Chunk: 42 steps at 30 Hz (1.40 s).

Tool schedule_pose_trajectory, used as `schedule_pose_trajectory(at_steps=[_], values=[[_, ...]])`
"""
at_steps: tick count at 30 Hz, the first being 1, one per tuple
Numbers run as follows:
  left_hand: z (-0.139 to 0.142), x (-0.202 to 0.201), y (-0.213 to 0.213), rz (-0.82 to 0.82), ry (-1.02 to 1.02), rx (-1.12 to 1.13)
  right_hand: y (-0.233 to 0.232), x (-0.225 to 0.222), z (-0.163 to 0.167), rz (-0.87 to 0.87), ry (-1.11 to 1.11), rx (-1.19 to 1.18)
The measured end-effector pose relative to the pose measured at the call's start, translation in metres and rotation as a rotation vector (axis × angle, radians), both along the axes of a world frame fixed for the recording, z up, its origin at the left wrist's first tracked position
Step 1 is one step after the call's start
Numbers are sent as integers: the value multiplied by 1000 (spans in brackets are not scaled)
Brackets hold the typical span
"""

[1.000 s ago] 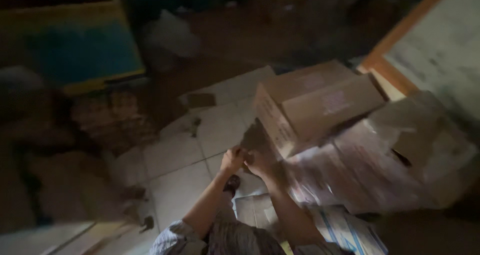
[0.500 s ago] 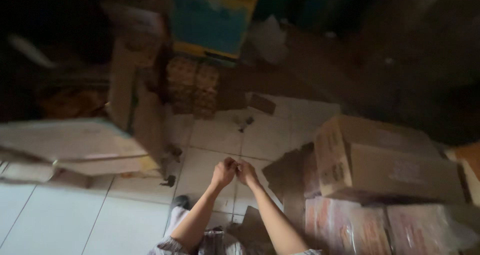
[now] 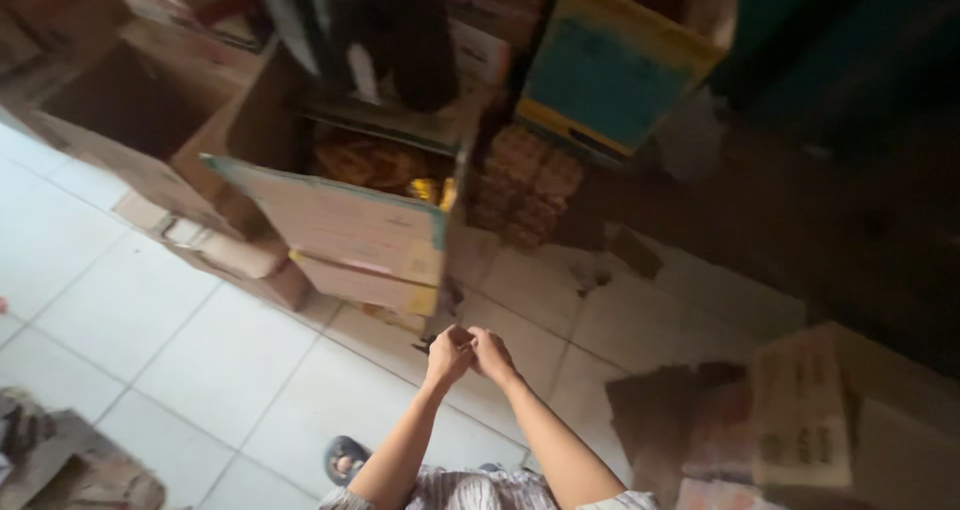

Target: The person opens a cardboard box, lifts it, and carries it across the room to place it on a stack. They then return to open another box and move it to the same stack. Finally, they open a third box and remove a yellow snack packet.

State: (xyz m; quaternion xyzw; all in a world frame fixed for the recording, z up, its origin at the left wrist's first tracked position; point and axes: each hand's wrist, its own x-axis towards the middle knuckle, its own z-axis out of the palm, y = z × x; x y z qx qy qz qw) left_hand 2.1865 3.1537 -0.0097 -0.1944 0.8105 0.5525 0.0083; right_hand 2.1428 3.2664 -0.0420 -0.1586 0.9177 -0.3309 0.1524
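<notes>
The left hand (image 3: 449, 353) and the right hand (image 3: 492, 354) are meeting in front of the body, touching each other above the tiled floor (image 3: 150, 340); the fingers of both are curling inward and pressing together, as if pinching something very small between them; whether anything is in fact sitting in that pinch I cannot tell, since the picture is soft and the fingers are covering the spot.

The nearest thing to the hands is the open cardboard box (image 3: 350, 230) standing on the floor just beyond them; its front flap is hanging outward and down toward the hands, and golden packets (image 3: 375, 165) are showing inside. Judging by its look, the cardboard is stiff along the creases but is bending easily at the flap, so the flap is offering a poor hold; the lower edges and corners of the box are looking like the firmer places to grip. Filled with packets, it is probably moderately heavy and needing both hands; the packets themselves are likely light, crinkly and somewhat slippery.

A blue and yellow carton (image 3: 610, 65) is standing further back; a stack of wrapped brown packs (image 3: 525, 185) is sitting below it; another cardboard box (image 3: 850, 420) is lying to the right; a sandalled foot (image 3: 345, 458) is showing below the arms.
</notes>
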Motion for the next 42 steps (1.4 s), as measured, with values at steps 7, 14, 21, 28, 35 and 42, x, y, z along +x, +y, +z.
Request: schedule_pose_trajectory(at_steps=[7,14,21,28,35,42], values=[[38,32,-147,198,-160,138,-160,31,35,56,-27,-6],[36,66,-276,346,-114,210,-301,58,46,129,-51,33],[24,116,-384,632,-185,252,-423,98,41,341,-49,81],[9,157,-461,881,-180,186,-521,118,25,634,-61,217],[6,146,-549,1105,-169,218,-627,102,26,817,-115,203],[25,86,-657,1213,-135,278,-744,41,47,929,-83,156]])
